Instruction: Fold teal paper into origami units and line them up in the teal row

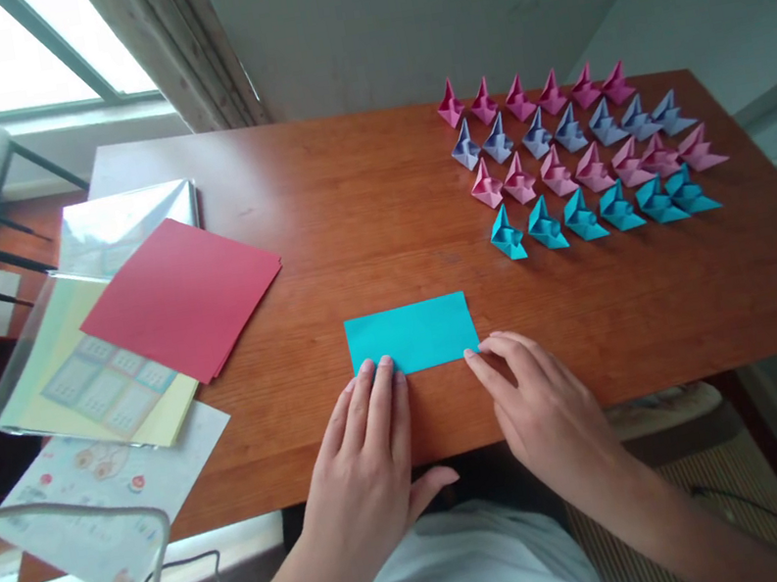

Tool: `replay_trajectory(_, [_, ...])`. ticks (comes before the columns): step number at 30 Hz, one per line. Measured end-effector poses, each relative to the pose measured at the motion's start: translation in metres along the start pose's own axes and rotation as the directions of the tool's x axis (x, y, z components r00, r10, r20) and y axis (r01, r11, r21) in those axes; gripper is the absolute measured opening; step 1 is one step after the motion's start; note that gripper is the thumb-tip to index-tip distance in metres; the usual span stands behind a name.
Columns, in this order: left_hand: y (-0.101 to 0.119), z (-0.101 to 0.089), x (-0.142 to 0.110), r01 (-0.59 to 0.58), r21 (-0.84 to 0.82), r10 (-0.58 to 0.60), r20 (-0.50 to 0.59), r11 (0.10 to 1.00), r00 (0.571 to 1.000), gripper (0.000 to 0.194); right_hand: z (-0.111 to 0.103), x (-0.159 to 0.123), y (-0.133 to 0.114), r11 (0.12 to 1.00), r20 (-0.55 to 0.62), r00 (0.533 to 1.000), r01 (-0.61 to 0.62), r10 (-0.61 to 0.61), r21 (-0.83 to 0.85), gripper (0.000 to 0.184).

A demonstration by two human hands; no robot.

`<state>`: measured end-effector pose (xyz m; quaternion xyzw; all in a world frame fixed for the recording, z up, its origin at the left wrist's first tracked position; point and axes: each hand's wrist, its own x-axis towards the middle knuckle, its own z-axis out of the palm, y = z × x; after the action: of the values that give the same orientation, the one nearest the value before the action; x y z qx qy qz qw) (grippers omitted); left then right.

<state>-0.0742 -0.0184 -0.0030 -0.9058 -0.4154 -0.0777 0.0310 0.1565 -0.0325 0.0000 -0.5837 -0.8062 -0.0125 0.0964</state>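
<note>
Cyan paper rectangle point(415, 334) flat on the worktop point(322, 252), near the front edge, between the two hands. Left hand point(366, 449): open, fingers out straight and side by side, tips resting on the paper's lower left edge, thumb spread away; nothing gripped. Right hand point(546, 404): partly curled, thumb and forefinger tips close together at the paper's lower right corner; can't tell if the corner is pinched.

Back right: four rows of folded origami pieces, from the rear dark pink point(518, 98), lavender point(568, 131), light pink point(593, 168), cyan point(583, 217). Left: red paper sheets point(174, 302) overlapping a clear plastic packet point(157, 419) with a yellow sheet inside.
</note>
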Motion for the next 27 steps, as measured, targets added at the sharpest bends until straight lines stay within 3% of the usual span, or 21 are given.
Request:
replay_trajectory(5, [-0.006,-0.002,-0.006,-0.003,-0.05,0.003,0.002,0.999,1.0,0.093,0.002,0.003,0.007,0.995,-0.012,0.999,0.054,-0.053,0.081,0.037])
replay_trajectory(9, [-0.01,-0.002,-0.013,0.06,-0.04,-0.06,0.005,0.997,0.998,0.089,0.004,0.002,0.009,0.991,-0.041,0.995,0.092,-0.089,0.095,0.039])
replay_trajectory(17, [-0.016,-0.003,-0.015,0.086,-0.048,-0.085,0.022,0.995,0.996,0.083,0.011,-0.003,0.011,0.987,-0.059,0.995,0.086,-0.079,0.132,0.044])
replay_trajectory(27, [-0.021,0.001,-0.009,0.122,-0.125,-0.123,-0.008,0.985,0.992,0.08,0.027,-0.006,0.019,0.954,-0.177,0.983,0.092,-0.042,0.286,0.056])
